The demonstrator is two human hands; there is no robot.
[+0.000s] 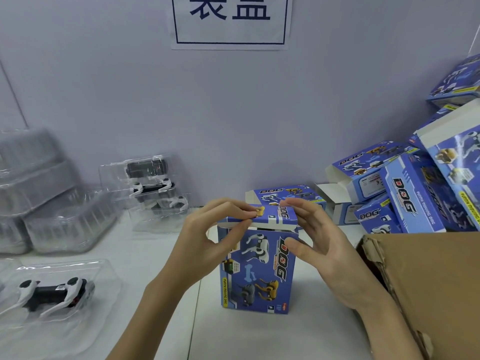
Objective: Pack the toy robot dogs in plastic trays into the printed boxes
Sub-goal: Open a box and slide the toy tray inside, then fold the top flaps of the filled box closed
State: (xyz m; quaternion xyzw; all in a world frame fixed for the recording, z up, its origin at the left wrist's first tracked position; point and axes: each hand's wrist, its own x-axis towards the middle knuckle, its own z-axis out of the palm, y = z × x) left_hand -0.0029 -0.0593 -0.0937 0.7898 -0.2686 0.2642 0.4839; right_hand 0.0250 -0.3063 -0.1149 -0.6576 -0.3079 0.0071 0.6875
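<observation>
Box is stood upright on the table, centre, top flap half folded over. Flap is pinched at its left end by left hand and at its right end by right hand, thumb below. Trayed dog is seen lower left, more trays behind it. Box pile is at right, above a carton.

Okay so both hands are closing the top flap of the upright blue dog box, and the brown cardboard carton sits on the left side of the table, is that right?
Not quite. The head view shows the brown cardboard carton on the right, not the left. The rest holds: the left hand and right hand are at the top flap of the upright blue dog box.
</observation>
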